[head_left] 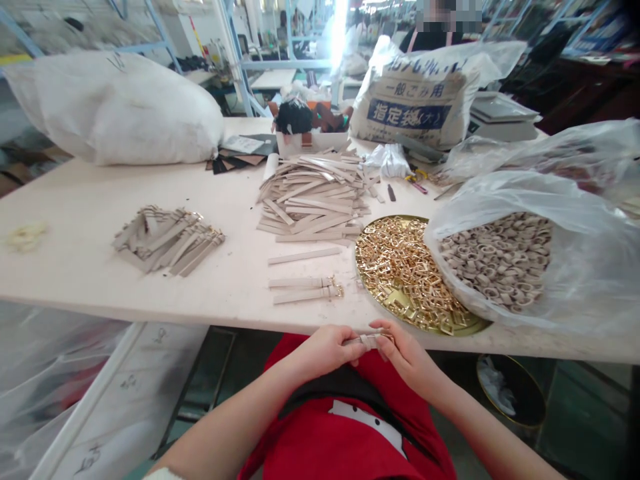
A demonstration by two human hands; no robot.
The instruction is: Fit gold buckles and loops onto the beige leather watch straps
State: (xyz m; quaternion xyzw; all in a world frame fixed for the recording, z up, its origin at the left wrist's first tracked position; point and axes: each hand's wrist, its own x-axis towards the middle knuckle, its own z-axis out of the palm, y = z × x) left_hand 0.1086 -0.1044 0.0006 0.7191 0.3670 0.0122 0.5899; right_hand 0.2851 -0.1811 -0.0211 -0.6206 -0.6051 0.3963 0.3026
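Over my lap, just off the table's front edge, both hands hold one beige strap (369, 341) with a loop around it. My left hand (334, 347) is closed on its left part. My right hand (400, 350) pinches the other end, where a bit of gold buckle shows; the fingers partly hide it. Ahead on the table lie two buckled straps (303, 293) and a single plain strap (304, 256). A gold tray (400, 303) heaped with gold buckles (400, 260) is beyond my right hand. Beside it a clear plastic bag (505, 193) holds many beige loops (500, 257).
A large pile of plain straps (315, 193) covers the table's middle. Finished-looking buckled straps (167, 240) are heaped at left. White sacks (120, 110) and a printed bag (415, 100) stand at the back. A scale (503, 117) is behind the plastic bag. Another person (435, 37) is in the background.
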